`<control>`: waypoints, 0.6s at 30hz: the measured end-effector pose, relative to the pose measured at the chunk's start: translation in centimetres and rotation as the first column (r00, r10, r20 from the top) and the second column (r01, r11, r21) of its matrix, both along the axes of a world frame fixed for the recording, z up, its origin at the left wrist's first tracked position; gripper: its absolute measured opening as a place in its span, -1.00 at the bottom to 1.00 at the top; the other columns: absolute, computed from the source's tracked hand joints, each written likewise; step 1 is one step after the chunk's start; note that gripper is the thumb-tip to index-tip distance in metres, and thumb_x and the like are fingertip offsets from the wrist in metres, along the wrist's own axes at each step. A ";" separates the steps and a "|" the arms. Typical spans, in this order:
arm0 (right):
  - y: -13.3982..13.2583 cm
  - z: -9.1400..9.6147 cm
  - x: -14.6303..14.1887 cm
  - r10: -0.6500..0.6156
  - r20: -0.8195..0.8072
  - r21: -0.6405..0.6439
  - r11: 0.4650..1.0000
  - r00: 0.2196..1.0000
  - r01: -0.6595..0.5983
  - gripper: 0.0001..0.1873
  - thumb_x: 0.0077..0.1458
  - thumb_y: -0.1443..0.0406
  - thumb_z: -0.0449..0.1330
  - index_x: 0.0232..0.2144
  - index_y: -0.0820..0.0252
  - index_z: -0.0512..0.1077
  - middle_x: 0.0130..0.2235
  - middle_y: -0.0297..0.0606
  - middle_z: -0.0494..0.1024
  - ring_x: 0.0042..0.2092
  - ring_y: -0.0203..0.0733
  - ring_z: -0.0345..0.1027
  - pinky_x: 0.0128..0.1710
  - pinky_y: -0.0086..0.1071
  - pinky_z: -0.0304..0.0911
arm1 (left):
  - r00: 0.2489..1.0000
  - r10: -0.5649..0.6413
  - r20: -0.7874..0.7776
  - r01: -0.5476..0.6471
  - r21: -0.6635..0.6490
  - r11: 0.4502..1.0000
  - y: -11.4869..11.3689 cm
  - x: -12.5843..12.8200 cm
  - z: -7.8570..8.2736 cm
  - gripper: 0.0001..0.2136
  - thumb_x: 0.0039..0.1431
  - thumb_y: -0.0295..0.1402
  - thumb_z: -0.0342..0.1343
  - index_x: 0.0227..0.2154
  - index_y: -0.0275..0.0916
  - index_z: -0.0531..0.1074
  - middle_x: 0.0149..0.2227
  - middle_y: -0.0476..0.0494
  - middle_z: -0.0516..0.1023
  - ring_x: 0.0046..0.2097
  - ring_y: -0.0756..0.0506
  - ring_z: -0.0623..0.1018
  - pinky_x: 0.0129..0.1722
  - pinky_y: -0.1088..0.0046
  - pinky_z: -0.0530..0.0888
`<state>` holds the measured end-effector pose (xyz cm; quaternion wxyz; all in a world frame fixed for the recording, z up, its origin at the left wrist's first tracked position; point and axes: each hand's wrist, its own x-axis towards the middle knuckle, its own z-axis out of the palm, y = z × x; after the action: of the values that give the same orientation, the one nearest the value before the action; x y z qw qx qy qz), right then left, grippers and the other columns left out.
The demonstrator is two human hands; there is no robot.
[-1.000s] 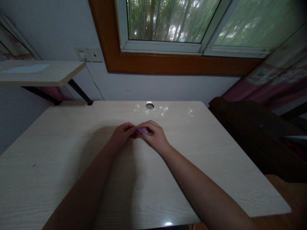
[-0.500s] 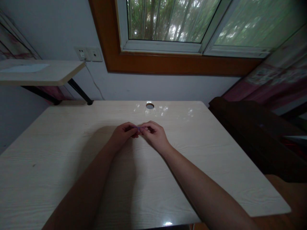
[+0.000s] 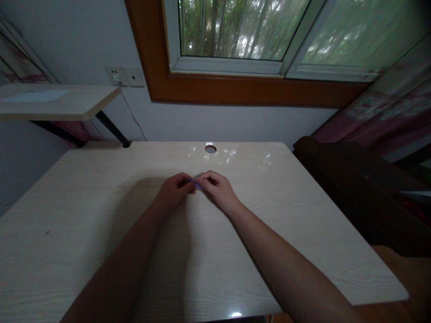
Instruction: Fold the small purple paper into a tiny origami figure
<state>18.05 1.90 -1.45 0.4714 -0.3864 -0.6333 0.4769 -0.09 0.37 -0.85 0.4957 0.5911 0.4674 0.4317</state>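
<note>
The surface is pale wood-grain laminate, smooth and glossy, with glints near its far edge. The window frame is varnished brown wood. The curtain is patterned cloth. The material of the purple scrap cannot be told.

The place reads as a room in a home, likely a study corner; a pale wood-grain desk with a round cable hole stands against a white wall; a wood-framed window at upper centre shows trees; wall sockets sit at upper left above a small shelf; patterned curtains hang at the right.
</note>
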 end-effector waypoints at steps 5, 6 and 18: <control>0.1 0.1 0.0 0.053 -0.059 -0.078 0.995 0.997 -0.057 -0.76 0.02 0.12 0.31 -0.40 0.18 0.48 -0.40 -0.30 0.55 -0.36 -0.27 0.40 -0.29 -0.37 0.31 | 1.000 0.006 -0.027 -0.005 0.016 1.000 0.0 0.0 0.1 -0.82 0.10 -0.23 0.17 -0.35 -0.25 0.48 -0.41 -0.08 0.58 -0.34 -0.05 0.55 -0.24 0.40 0.48; 0.1 0.1 0.0 0.058 -0.067 -0.089 0.994 0.996 -0.064 -0.76 0.01 0.13 0.31 -0.40 0.18 0.47 -0.40 -0.30 0.56 -0.36 -0.26 0.41 -0.30 -0.37 0.31 | 1.000 0.004 -0.020 -0.004 0.015 1.000 0.0 0.0 0.0 -0.82 0.10 -0.23 0.17 -0.35 -0.25 0.48 -0.41 -0.08 0.58 -0.34 -0.06 0.55 -0.23 0.39 0.48; 0.1 0.2 -0.1 0.055 -0.091 -0.098 0.993 0.994 -0.064 -0.78 -0.04 0.16 0.34 -0.41 0.18 0.46 -0.43 -0.32 0.55 -0.40 -0.29 0.39 -0.34 -0.39 0.29 | 0.999 -0.025 0.041 0.026 -0.014 1.000 0.0 0.1 0.5 -0.85 0.12 -0.30 0.12 -0.37 -0.27 0.50 -0.43 -0.09 0.57 -0.37 -0.05 0.54 -0.27 0.41 0.47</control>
<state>17.97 2.01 -1.20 0.4644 -0.3692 -0.5981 0.5388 -0.03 0.35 -0.40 0.5151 0.5843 0.4527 0.4339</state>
